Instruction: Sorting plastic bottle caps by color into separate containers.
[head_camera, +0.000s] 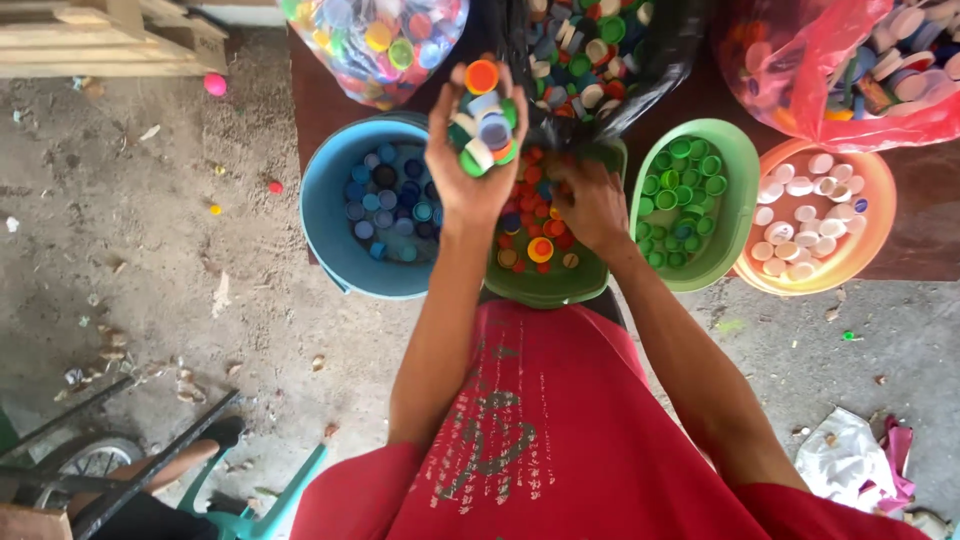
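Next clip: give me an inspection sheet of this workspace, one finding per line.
Surface: brown table, mostly covered.
Job's things: mixed caps; blue basin of blue caps; middle green basin of red and orange caps; green basin of green caps; orange basin of white caps.
Clutter: cap bags; caps and scraps on floor.
Grippers: left hand cupping the mixed caps; right hand over middle green basin.
Cables: nothing seen.
Surroundings: wooden pallet, chair.
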